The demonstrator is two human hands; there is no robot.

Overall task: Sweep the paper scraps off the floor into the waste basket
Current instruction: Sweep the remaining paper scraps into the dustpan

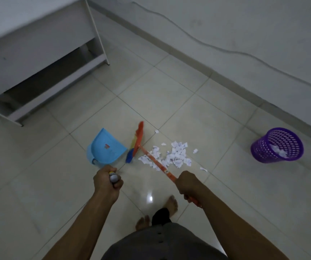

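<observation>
While both hands grip tools | left hand (pixel 107 180) fisted on dustpan (pixel 105 149) handle | right hand (pixel 187 182) clenching one broom (pixel 138 141) | paper scraps (pixel 171 156) heaped mid-frame on floor (pixel 169 100) | one purple waste basket (pixel 277 146) at right, scraps inside

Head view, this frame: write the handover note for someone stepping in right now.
Left hand: shut on the dustpan handle; blue dustpan rests on the floor, mouth toward the broom.
Right hand: shut on the orange broom handle; broom head sits between dustpan and pile.
Paper scraps lie heaped right of the broom, with a few strays.
Purple waste basket, far right, already holds some paper.
Left: sweep the pile into the pan, empty it into the basket.
</observation>
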